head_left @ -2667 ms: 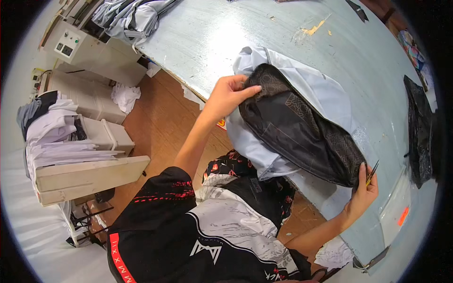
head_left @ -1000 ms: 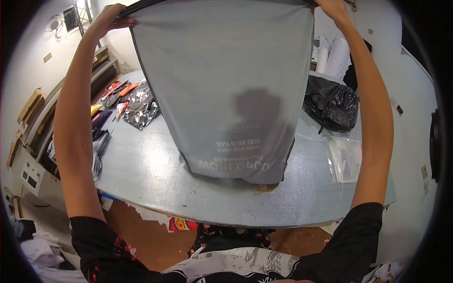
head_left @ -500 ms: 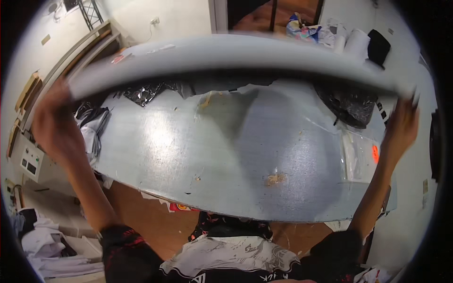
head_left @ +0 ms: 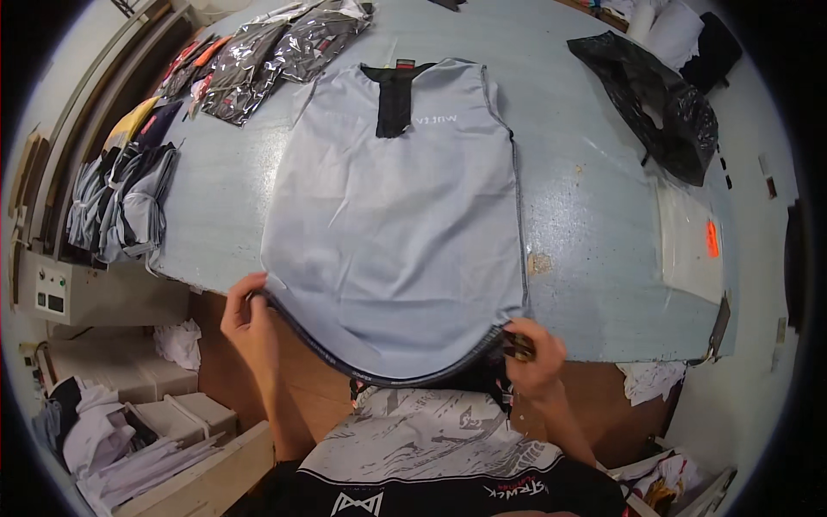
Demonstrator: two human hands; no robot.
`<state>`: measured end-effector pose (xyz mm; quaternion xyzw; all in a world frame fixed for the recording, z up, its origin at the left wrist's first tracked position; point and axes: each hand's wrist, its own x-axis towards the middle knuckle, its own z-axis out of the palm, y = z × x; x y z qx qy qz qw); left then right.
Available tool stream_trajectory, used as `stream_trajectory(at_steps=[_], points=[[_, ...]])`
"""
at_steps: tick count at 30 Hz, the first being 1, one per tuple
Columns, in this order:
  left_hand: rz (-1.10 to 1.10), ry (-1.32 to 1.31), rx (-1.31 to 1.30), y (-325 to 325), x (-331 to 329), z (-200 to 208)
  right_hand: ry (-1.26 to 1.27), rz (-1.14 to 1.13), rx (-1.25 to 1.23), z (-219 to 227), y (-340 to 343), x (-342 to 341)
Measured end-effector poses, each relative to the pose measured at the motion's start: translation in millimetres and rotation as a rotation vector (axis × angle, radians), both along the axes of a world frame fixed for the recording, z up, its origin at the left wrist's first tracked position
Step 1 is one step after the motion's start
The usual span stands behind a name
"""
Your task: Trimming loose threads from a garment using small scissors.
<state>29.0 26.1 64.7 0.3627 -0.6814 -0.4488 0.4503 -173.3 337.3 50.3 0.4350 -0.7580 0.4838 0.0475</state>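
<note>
A light grey sleeveless shirt [head_left: 392, 224] lies spread on the table, seemingly inside out, with its neck toward the far side. Its black placket [head_left: 395, 108] hangs down from the neckline. The dark hem band [head_left: 388, 379] bows over the near table edge toward me. My left hand [head_left: 250, 320] pinches the hem at its left corner, fingers closed. At the right corner my right hand [head_left: 536, 355] is closed on the hem as well. A small dark metallic thing [head_left: 519, 346] shows within the right hand; its kind is too hidden to tell.
The pale blue table [head_left: 586, 258] carries shiny plastic-wrapped garments [head_left: 258, 60] at the far left and bundled grey garments [head_left: 129, 207] at the left edge. On the right lie a black plastic bag [head_left: 650, 103] and clear plastic sleeves [head_left: 689, 241]. A control box [head_left: 86, 289] stands left.
The shirt, a raised blur between my spread arms before, now lies flat on the table. Both hands have come down and inward to the near edge, holding its hem.
</note>
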Motion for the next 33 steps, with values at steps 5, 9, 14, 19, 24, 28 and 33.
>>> stream_trajectory(at_steps=[5,9,14,19,24,28,33], points=[[-0.206,-0.008,-0.208,34,-81,5,-0.308,0.121,-0.080,14,-85,-1],[-0.588,0.059,0.010,60,-116,-3,-0.530,0.106,-0.158,22,-122,-10],[-0.625,-0.048,0.231,79,-127,-19,-0.786,0.146,-0.221,27,-105,-40],[-0.884,-0.078,-0.017,80,-137,-23,-0.749,0.083,-0.124,25,-84,-69],[-0.570,-0.176,-0.329,-22,-177,-8,-0.687,-0.053,-0.084,28,-85,-97],[-0.534,-0.297,-0.731,-130,-222,-56,-0.678,0.058,-0.073,10,-125,-117],[-0.664,-0.326,-0.688,-156,-245,-73,-0.704,0.146,0.013,8,-190,-134]])
